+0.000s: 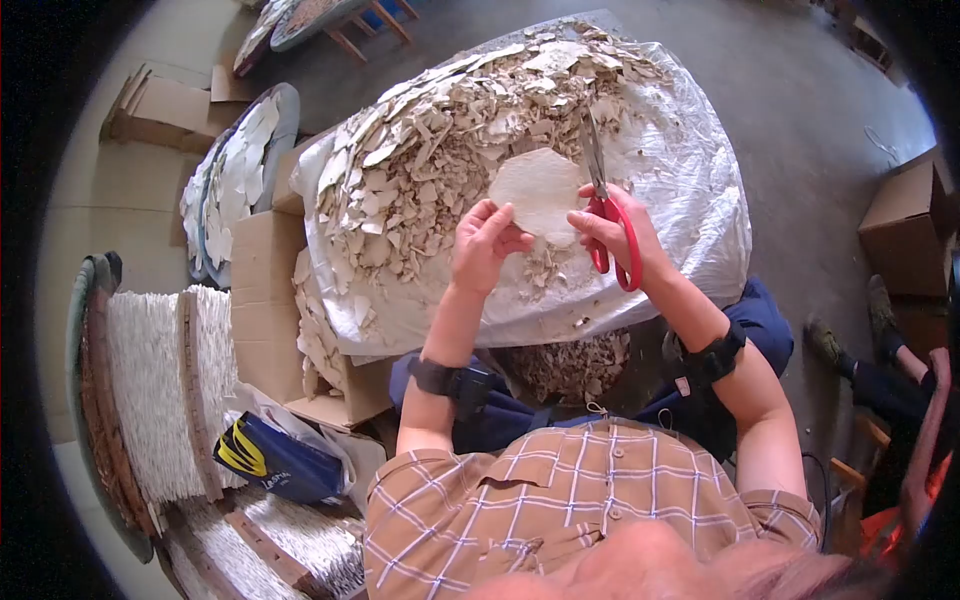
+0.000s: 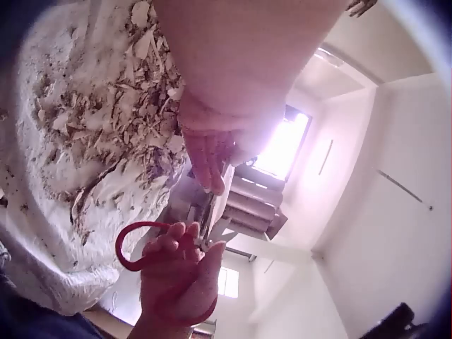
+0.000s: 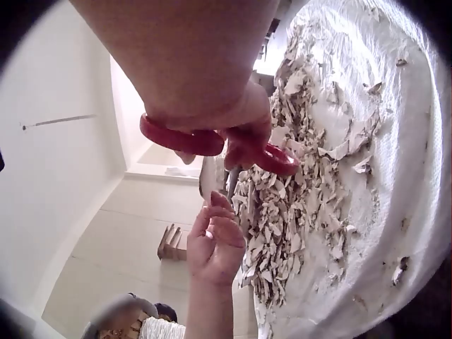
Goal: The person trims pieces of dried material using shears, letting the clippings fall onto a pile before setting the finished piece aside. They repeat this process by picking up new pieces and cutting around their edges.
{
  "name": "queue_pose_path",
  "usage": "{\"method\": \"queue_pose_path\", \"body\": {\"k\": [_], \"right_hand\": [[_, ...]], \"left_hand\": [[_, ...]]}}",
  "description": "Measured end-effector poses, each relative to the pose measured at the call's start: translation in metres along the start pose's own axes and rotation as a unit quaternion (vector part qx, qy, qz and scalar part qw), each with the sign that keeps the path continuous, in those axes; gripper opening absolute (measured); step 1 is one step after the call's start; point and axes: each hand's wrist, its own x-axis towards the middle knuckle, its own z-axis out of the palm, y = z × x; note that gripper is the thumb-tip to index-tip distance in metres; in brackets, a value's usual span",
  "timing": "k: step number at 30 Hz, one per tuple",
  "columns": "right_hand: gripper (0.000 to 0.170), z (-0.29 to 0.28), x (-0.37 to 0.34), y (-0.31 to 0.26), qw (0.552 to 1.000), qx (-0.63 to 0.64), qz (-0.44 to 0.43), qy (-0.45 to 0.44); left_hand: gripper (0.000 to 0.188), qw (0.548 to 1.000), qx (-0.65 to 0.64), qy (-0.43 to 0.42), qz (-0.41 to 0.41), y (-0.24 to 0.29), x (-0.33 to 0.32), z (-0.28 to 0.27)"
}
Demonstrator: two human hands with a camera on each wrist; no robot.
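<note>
the trimming of the pale disc (image 1: pixel 537 185) looks well along, judging by its outline: most of the rim reads fairly even, rounded with a few flat facets, and no ragged strip hangs from it that i can make out. whether any edge is left to cut can't be told, since fingers cover its lower side. the scissors (image 1: pixel 598 172) stand just beside its right edge, not across it, with their blades looking nearly together.

the left grip (image 1: pixel 487 240) pinches the disc at the lower left, thumb on the face; the right grip (image 1: pixel 620 230) is curled round the red handles, its thumb side close to the disc's right edge, whether touching i can't say. the disc is held up above the white plastic sheet (image 1: pixel 690 190), in front of the scrap heap (image 1: pixel 430 170).

the count: one disc in hand, one pair of scissors, one sheet, one big heap whose offcuts are far too many to number. more scraps fill one container (image 1: pixel 575 370) below the sheet's near edge. there are at least three cardboard boxes, one (image 1: pixel 265 305) at the heap's left, one blue bag (image 1: pixel 280 460), and at least two rows of stacked pale sheets (image 1: pixel 145 370), their pieces too thin to count.
</note>
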Motion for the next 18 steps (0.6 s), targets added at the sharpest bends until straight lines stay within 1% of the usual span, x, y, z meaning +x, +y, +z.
{"method": "queue_pose_path", "body": {"k": [2, 3, 5, 6, 7, 8, 9, 10, 11, 12, 13, 14, 15, 16, 18], "right_hand": [[0.032, 0.000, 0.003, 0.002, 1.000, 0.017, -0.002, -0.013], [0.031, 0.001, 0.003, -0.002, 0.999, 0.037, -0.009, -0.025], [0.029, -0.002, 0.001, -0.013, 0.998, 0.047, 0.009, -0.033], [0.029, -0.004, 0.003, -0.015, 0.998, 0.032, -0.006, -0.058], [0.029, -0.007, 0.005, -0.015, 0.996, 0.017, -0.021, -0.081], [0.030, -0.010, 0.006, -0.012, 0.994, -0.033, -0.023, -0.097], [0.030, -0.008, 0.006, -0.009, 0.994, -0.033, -0.023, -0.097], [0.029, -0.006, 0.006, -0.004, 0.991, -0.079, -0.035, -0.097], [0.029, -0.006, 0.006, -0.001, 0.986, -0.125, -0.047, -0.097], [0.027, 0.000, 0.003, -0.003, 0.994, -0.054, -0.068, -0.072], [0.027, 0.001, 0.003, -0.006, 0.994, -0.054, -0.068, -0.072], [0.027, 0.000, 0.004, -0.008, 0.999, 0.024, 0.002, -0.043], [0.027, 0.000, 0.004, -0.011, 0.992, 0.102, 0.071, -0.014], [0.027, 0.000, 0.004, -0.012, 0.992, 0.109, 0.057, -0.005], [0.027, -0.002, 0.004, -0.011, 0.994, 0.100, 0.050, 0.002]], "left_hand": [[0.013, 0.999, 0.037, -0.026, -0.030, -0.005, -0.001, 0.002], [0.013, 0.999, 0.035, -0.022, -0.030, -0.005, 0.000, 0.000], [0.015, 1.000, 0.029, 0.001, -0.001, -0.003, 0.004, -0.005], [0.018, 0.998, 0.049, 0.027, 0.013, 0.001, 0.005, -0.006], [0.018, 0.998, 0.049, 0.028, 0.012, 0.005, 0.005, -0.008], [0.019, 0.993, 0.116, 0.010, -0.003, 0.009, 0.004, -0.009], [0.021, 0.983, 0.183, -0.009, -0.017, 0.012, 0.004, -0.011], [0.021, 0.977, 0.200, -0.059, -0.050, 0.011, 0.004, -0.015], [0.021, 0.977, 0.200, -0.059, -0.050, 0.009, 0.003, -0.016], [0.020, 0.988, 0.141, -0.041, -0.047, 0.006, 0.003, -0.014], [0.020, 0.996, 0.080, -0.022, -0.044, 0.004, 0.002, -0.013], [0.020, 0.996, 0.080, -0.023, -0.044, 0.003, 0.003, -0.013], [0.019, 0.998, 0.049, 0.005, -0.027, 0.002, 0.004, -0.015], [0.019, 0.999, 0.018, 0.032, -0.011, 0.001, 0.005, -0.016], [0.019, 0.999, 0.017, 0.044, -0.010, -0.001, 0.005, -0.021]]}}
